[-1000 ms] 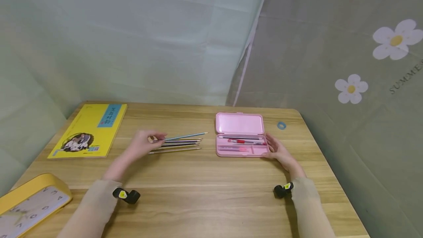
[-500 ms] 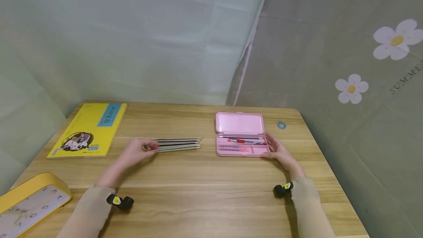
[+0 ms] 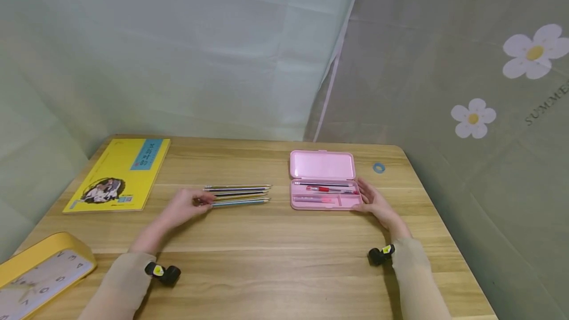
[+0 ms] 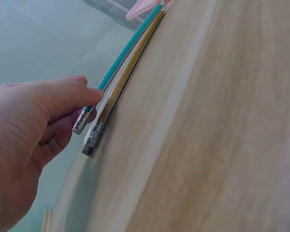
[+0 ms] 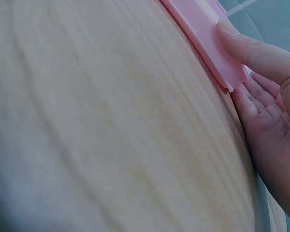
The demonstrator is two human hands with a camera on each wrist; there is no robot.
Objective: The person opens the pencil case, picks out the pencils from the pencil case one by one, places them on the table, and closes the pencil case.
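My left hand (image 3: 184, 206) pinches a teal pencil (image 3: 242, 202) near its eraser end, between thumb and fingers. In the left wrist view the teal pencil (image 4: 122, 58) lies along a gold-coloured pencil (image 4: 122, 79), whose eraser end is free of the fingers. Several other pencils (image 3: 242, 190) lie side by side just beyond it in the head view, points to the right. At the right, my right hand (image 3: 378, 210) grips the end of an open pink pencil case (image 3: 322, 166), thumb on its near edge (image 5: 208, 46). A red pen (image 3: 321, 189) and other pens lie in its compartments.
A yellow book (image 3: 148, 181) lies at the table's far left. A yellow clock (image 3: 73, 246) stands at the near left. Right of the case lies a small blue ring (image 3: 379, 168). Curtains (image 3: 200, 63) hang behind the wooden table (image 3: 275, 270).
My left hand has brought the teal pencil from the far side of the other pencils round to their near side and lined it up beside them. The right hand stays on the case.
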